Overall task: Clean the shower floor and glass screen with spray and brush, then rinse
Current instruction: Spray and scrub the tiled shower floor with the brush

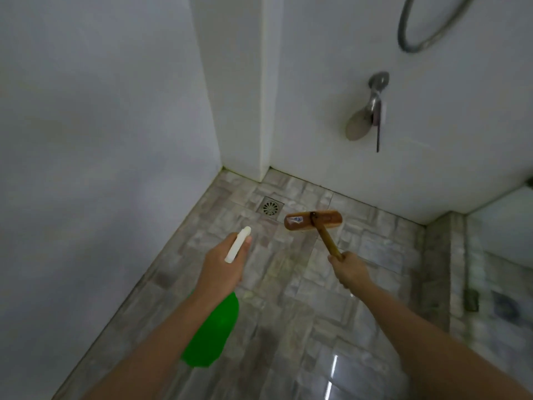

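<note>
Below you spreads the tiled floor [288, 313]. Your left hand [227, 264] is wrapped round the neck of the green spray bottle [213, 333], white nozzle pointing ahead. Your right hand [349, 269] clasps the handle of the brush [313, 221], whose wooden head sits low at the floor, just beside the drain [270, 208].

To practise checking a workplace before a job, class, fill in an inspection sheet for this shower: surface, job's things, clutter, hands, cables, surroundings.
Surface: tiled floor, glossy, with a drain near the corner.
Job's things: green spray bottle, white nozzle pointing forward; wooden brush, head beside the drain.
Clutter: nothing seen.
Hands: left hand grips the bottle; right hand grips the brush handle.
Cables: nothing seen; a shower hose loops on the wall.
Surroundings: white walls, metal tap.
</note>
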Demonstrator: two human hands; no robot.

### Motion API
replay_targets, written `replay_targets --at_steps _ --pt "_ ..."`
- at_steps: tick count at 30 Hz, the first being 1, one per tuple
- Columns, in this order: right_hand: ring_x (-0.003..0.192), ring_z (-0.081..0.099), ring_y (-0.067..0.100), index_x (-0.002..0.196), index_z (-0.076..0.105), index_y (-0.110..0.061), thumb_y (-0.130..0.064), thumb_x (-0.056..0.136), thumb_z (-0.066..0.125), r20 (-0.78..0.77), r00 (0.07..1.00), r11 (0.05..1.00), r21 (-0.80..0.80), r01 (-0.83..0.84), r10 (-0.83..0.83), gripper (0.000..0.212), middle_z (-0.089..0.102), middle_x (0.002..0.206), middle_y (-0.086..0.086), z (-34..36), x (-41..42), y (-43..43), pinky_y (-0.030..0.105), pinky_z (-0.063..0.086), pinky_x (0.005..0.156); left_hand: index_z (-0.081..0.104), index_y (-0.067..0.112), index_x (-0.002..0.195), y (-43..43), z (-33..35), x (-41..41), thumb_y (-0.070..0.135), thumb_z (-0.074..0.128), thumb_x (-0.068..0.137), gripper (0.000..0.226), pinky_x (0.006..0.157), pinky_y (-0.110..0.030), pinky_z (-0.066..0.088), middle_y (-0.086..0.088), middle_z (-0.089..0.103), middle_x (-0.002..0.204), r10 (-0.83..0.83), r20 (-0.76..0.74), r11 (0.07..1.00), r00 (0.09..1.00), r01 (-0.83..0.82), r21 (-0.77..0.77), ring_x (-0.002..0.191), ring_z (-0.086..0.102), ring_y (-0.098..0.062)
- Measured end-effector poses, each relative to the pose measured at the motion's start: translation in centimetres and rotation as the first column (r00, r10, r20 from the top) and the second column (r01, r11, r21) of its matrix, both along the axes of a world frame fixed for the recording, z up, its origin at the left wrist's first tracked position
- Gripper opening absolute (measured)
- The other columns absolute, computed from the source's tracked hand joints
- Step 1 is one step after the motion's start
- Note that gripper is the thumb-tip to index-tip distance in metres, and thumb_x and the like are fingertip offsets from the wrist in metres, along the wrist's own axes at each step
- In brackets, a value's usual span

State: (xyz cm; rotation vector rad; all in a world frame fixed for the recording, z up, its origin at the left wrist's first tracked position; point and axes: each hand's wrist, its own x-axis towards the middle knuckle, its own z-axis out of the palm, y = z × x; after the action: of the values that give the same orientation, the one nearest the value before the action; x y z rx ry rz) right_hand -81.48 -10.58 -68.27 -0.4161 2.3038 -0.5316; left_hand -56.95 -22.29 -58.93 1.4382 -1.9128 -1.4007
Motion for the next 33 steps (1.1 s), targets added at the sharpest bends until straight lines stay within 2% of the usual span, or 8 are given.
replay_targets --at_steps 3,7,16,20,25,28,30,33 --pt "0.061 0.056 0.021 0.099 0.057 -0.007 -0.034 0.094 0.052 -0.046 0.996 0.997 -0.038 0.074 -0.076 0.028 0.059 0.077 0.009 -7.0 -2.0 -0.5 0.025 0.042 0.048 0.066 0.018 0.1 -0.7 -7.7 -1.7 0.041 0.052 0.099 0.027 0.045 -0.019 0.044 -0.014 0.06 0.069 -0.117 0.031 0.993 0.993 0.118 -0.019 0.049 0.053 -0.015" --pt "0.062 0.056 0.022 0.097 0.058 -0.005 -0.036 0.092 0.053 -0.1 0.99 0.991 -0.1 0.09 -0.1 0.031 0.059 0.077 0.01 -14.5 -4.4 -0.9 0.029 0.044 0.052 0.058 0.02 0.084 -1.0 -16.1 -3.0 0.047 0.049 0.098 0.031 0.046 -0.021 0.044 0.001 0.053 0.059 -0.277 0.131 0.957 0.952 0.285 -0.051 0.042 0.052 -0.01" --pt "0.047 0.047 0.018 0.092 0.053 -0.006 -0.032 0.094 0.051 -0.084 0.99 0.984 -0.148 0.097 -0.11 0.027 0.053 0.067 0.008 -19.5 -5.6 0.6 0.021 0.035 0.039 0.065 0.013 0.093 0.5 -22.7 -3.2 0.057 0.046 0.095 0.047 0.055 -0.031 0.052 -0.009 0.069 0.082 -0.36 0.298 0.909 0.884 0.404 -0.102 0.049 0.069 -0.021" --pt "0.048 0.052 0.018 0.094 0.055 -0.004 -0.033 0.097 0.045 -0.222 0.973 0.998 0.008 -0.059 0.06 0.03 0.054 0.065 0.007 -17.8 -5.2 1.0 0.023 0.039 0.042 0.063 0.015 0.078 1.7 -23.9 -2.9 0.068 0.045 0.088 0.057 0.054 -0.031 0.049 -0.009 0.069 0.072 -0.298 0.269 0.942 0.916 0.327 -0.07 0.049 0.069 -0.019" --pt "0.058 0.06 0.021 0.141 0.037 -0.023 -0.015 0.098 0.038 -0.33 0.857 0.911 0.262 -0.32 0.396 0.043 0.056 0.085 0.01 -14.5 -3.8 0.7 0.029 0.051 0.048 0.061 0.012 0.071 2.3 -24.5 -2.5 0.065 0.046 0.09 0.058 0.053 -0.027 0.046 -0.011 0.063 0.06 -0.271 0.231 0.961 0.935 0.276 0.01 0.051 0.07 -0.025" --pt "0.053 0.05 0.018 0.128 0.047 -0.019 -0.002 0.095 0.039 -0.252 0.805 0.805 0.437 -0.4 0.537 0.038 0.053 0.082 0.014 -11.6 -2.7 0.5 0.026 0.045 0.049 0.055 0.008 0.068 2.4 -24.6 -2.4 0.065 0.046 0.09 0.062 0.053 -0.029 0.046 -0.014 0.057 0.06 -0.271 0.262 0.962 0.926 0.267 0.05 0.045 0.068 -0.025" --pt "0.051 0.051 0.017 0.125 0.048 -0.014 -0.003 0.095 0.04 -0.271 0.784 0.79 0.464 -0.401 0.558 0.033 0.052 0.084 0.013 -11.3 -2.6 0.6 0.024 0.041 0.042 0.057 0.0 0.073 2.2 -24.5 -2.5 0.064 0.048 0.09 0.067 0.053 -0.03 0.045 -0.016 0.058 0.063 -0.269 0.258 0.963 0.928 0.26 0.068 0.044 0.068 -0.025" --pt "0.064 0.059 0.022 0.146 0.029 -0.038 -0.007 0.098 0.035 -0.334 0.738 0.802 0.369 -0.47 0.586 0.058 0.055 0.11 0.015 -12.7 -3.4 1.3 0.028 0.047 0.044 0.062 -0.008 0.082 2.0 -24.4 -2.5 0.061 0.05 0.091 0.071 0.053 -0.031 0.048 -0.019 0.064 0.065 -0.261 0.224 0.965 0.939 0.251 0.069 0.044 0.067 -0.026"
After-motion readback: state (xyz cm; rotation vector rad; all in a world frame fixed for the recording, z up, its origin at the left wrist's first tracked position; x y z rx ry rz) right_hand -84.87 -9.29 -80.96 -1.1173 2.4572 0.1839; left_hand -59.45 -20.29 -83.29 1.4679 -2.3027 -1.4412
